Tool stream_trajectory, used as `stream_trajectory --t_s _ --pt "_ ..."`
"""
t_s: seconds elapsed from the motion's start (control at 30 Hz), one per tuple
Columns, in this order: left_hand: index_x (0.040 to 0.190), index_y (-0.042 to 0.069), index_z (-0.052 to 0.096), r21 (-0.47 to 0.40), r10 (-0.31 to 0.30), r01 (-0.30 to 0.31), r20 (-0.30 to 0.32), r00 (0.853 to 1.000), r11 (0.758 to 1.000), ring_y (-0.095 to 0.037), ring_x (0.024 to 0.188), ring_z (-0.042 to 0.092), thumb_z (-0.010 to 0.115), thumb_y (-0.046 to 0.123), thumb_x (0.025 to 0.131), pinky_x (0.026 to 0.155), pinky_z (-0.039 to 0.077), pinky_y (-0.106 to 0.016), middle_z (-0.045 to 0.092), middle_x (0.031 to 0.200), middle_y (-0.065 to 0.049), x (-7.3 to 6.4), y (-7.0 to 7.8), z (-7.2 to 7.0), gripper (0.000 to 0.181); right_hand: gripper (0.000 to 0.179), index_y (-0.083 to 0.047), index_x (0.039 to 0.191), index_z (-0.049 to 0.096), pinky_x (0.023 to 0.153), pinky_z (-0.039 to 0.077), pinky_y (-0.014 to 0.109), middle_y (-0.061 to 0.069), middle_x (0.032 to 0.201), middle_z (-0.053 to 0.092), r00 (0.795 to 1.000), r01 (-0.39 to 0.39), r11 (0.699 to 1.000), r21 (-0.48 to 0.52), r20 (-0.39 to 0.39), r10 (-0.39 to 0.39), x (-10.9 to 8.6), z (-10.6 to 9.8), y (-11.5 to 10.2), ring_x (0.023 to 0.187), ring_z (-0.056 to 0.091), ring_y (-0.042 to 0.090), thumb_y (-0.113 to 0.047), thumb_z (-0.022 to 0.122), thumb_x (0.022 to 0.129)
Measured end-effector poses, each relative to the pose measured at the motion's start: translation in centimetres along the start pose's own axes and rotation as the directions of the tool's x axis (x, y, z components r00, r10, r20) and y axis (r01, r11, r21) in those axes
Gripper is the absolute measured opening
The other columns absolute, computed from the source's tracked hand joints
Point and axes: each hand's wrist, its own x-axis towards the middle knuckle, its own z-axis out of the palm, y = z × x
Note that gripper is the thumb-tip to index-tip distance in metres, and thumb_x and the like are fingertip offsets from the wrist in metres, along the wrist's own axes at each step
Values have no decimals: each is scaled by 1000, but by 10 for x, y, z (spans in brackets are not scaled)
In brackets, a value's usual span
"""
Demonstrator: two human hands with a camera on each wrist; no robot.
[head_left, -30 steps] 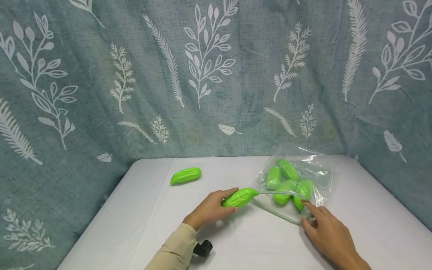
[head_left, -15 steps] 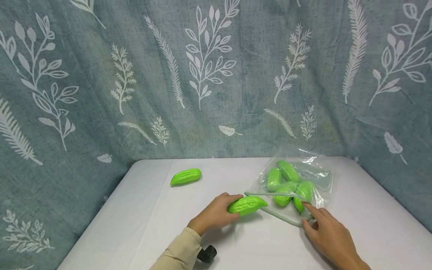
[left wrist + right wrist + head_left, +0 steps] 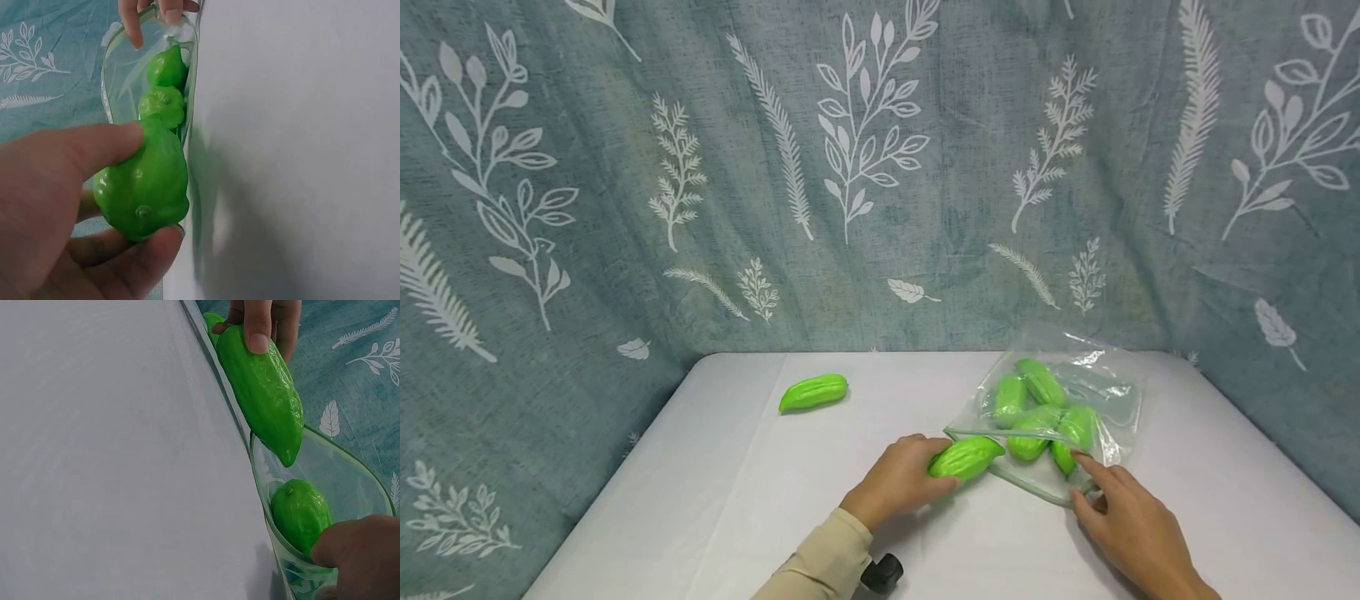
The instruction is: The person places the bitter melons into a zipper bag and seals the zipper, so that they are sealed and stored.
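Observation:
My left hand (image 3: 902, 479) grips a bright green bitter melon (image 3: 967, 459) between thumb and fingers. The melon's pointed end is at the mouth of a clear plastic bag (image 3: 1108, 392) with a green-edged opening. In the right wrist view, that held melon (image 3: 259, 387) points down into the open mouth. Inside the bag lie several more green bitter melons (image 3: 1009, 400). My right hand (image 3: 1135, 521) pinches the near right corner of the bag's rim, thumb and index finger spread along it. In the left wrist view, the melon (image 3: 144, 187) partly covers those in the bag.
Another bitter melon (image 3: 814, 392) lies by itself at the back left of the white table (image 3: 730, 467). A leaf-patterned blue-green curtain (image 3: 880, 275) hangs behind and along the sides. Something black (image 3: 882, 573) shows beside my left sleeve (image 3: 823, 554).
My left hand has moved right, carrying the bitter melon from beside the bag's left corner to its mouth. My right hand has stayed at the rim.

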Motion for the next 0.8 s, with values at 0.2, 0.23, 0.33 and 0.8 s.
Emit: stream_trajectory --t_s 0.2,0.23,0.33,0.8 --pt "122 14 70 19 -38 39 -23 999 999 -3 71 48 79 36 86 62 41 -21 61 85 8 2 6 5 43 54 -11 134 62 49 42 33 0 86 60 1000 12 1000 0 -17 -12 0 1 -1 65 55 10 -15 79 82" --pt "122 14 70 22 -40 41 -28 999 999 -4 72 48 79 36 86 62 41 -21 62 86 7 3 7 6 44 54 -11 133 63 49 42 33 0 85 60 1000 13 1000 0 -22 -13 0 1 0 65 55 10 -15 79 82" --pt "125 13 68 37 -47 48 -45 998 998 -4 72 49 80 38 85 62 42 -21 63 88 3 4 11 11 49 53 -12 133 63 48 42 33 0 85 59 1000 15 1000 2 -27 -14 0 1 -1 64 55 10 -15 79 82" --pt "133 14 64 103 -69 73 -44 997 992 -5 76 53 82 40 83 68 46 -21 63 98 -1 7 22 18 59 54 -11 134 63 49 44 34 0 87 60 1000 8 1000 6 -18 -8 -1 1 1 66 57 11 -16 78 83"
